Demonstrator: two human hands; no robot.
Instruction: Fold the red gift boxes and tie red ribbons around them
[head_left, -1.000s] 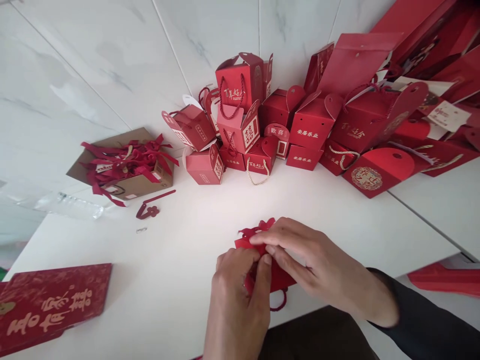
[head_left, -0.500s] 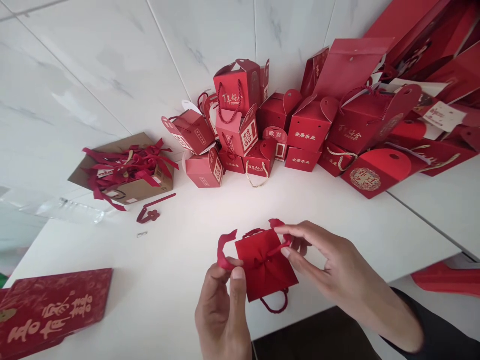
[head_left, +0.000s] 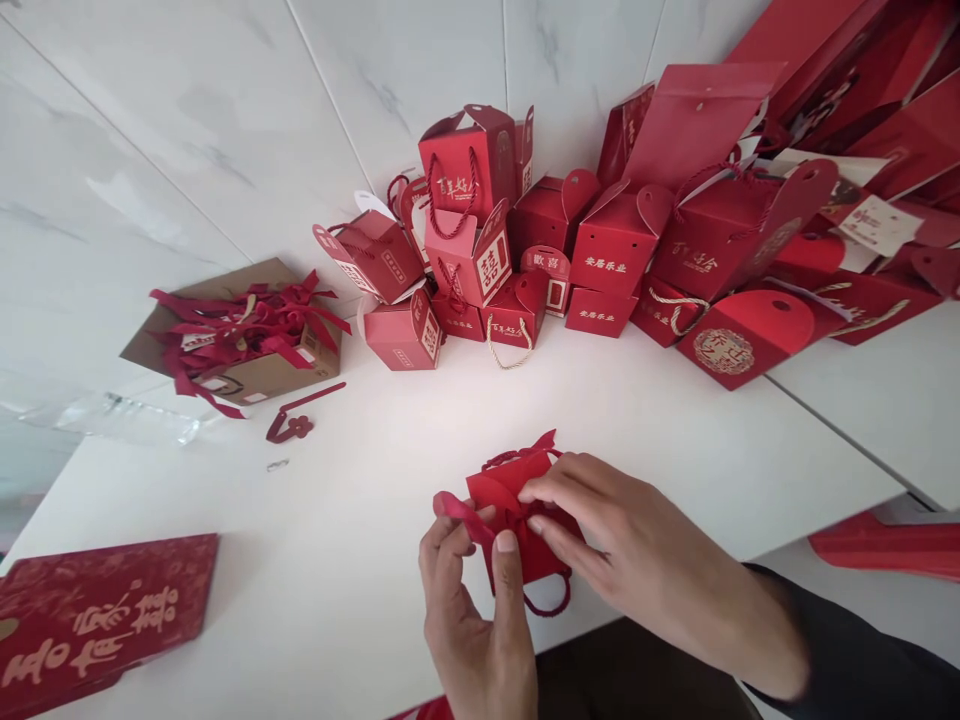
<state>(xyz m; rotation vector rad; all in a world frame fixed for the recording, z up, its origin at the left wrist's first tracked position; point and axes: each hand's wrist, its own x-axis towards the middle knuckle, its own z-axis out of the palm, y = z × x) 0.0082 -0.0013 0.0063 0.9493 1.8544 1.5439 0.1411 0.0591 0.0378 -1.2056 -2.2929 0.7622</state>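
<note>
A small red gift box [head_left: 538, 568] with dark red cord handles lies on the white table in front of me. Across its top runs a red ribbon [head_left: 461, 512], gathered at the middle. My left hand [head_left: 480, 610] is closed on the ribbon at the box's left side, thumb and fingers pinching it. From the right, my right hand [head_left: 622, 530] reaches over the box, with thumb and forefinger closed on the ribbon by the gathered middle. The fingers partly hide the gathered part, so I cannot tell whether it is a knot or a bow.
Behind stand several red gift boxes [head_left: 609, 245], stacked against the tiled wall. An open cardboard box [head_left: 300, 372] full of red ribbons is at the back left. A dark red strip with a flower shape [head_left: 300, 427] lies before it. A red printed packet [head_left: 112, 610] rests at the front left.
My right hand has moved left, from the ribbon's right end to the box's middle. My left hand has come slightly right and its ribbon end now bends inward. The view has shifted slightly.
</note>
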